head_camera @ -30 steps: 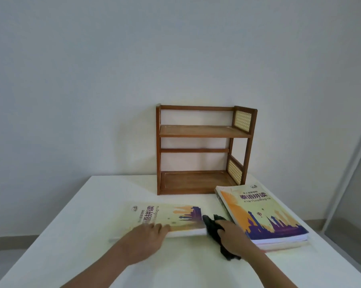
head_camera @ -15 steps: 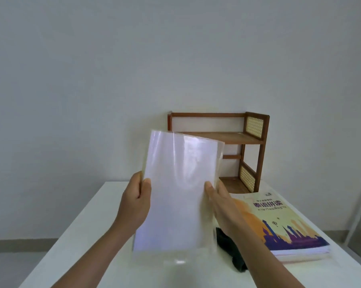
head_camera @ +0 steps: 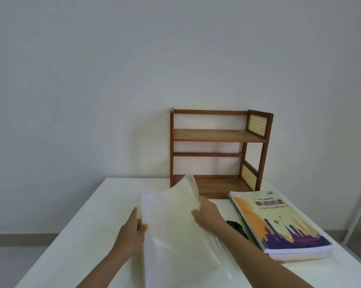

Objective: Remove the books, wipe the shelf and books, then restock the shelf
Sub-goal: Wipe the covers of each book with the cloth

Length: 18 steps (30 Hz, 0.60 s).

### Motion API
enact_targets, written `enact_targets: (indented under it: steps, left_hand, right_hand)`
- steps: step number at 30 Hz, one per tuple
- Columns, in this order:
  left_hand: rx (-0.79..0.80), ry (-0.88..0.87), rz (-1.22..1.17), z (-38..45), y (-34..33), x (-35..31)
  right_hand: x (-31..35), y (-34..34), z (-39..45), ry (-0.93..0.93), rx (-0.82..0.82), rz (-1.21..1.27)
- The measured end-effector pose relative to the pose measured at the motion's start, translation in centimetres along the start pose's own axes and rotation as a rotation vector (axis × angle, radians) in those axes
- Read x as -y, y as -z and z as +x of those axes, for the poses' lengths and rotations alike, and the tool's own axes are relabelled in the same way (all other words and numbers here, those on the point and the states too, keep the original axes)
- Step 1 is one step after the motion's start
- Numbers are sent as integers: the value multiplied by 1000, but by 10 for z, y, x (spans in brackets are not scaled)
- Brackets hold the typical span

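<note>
A person holds a book [head_camera: 173, 223] over a white table [head_camera: 88, 229], its plain pale back cover turned up toward the camera and blurred. The left hand [head_camera: 131, 235] grips the book's left edge, thumb curled over the cover and fingers behind it. The right hand [head_camera: 206, 214] grips the right edge, thumb pressed on the cover while the fingers wrap around the page block, which fans slightly at the upper corner. The book tilts, its far end raised toward the shelf and its near end low over the table; whether the near end touches the surface cannot be told.

A small wooden shelf [head_camera: 217, 135] stands at the back of the table against a pale wall [head_camera: 133, 69]. It has two levels, both bare, with woven cane panels on its right side. The raised corner of the held book overlaps the front of the lower level in this view.

To the right, a stack of books [head_camera: 279, 223] lies flat on the table just in front of the shelf's right end. The top cover shows an orange and purple skyline with Chinese and Thai lettering; at least one more book lies beneath it. A dark cloth [head_camera: 236, 227] sits crumpled on the table between the right forearm and the stack, partly hidden by the arm.
</note>
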State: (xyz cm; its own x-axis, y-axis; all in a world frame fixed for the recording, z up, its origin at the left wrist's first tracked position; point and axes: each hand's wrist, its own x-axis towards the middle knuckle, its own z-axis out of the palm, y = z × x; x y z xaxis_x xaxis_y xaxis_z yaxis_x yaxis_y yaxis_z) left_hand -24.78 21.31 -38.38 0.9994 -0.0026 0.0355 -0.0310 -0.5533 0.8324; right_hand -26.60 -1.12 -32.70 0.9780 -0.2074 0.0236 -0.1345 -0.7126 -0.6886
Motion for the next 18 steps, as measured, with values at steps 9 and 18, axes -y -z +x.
enact_targets:
  steps: [9, 18]
  left_hand:
    - [90, -131, 723, 9, -11, 37]
    - [316, -280, 753, 13, -7, 35]
  right_hand:
    - [-17, -25, 21, -69, 59, -35]
    - [-103, 14, -18, 46, 81, -598]
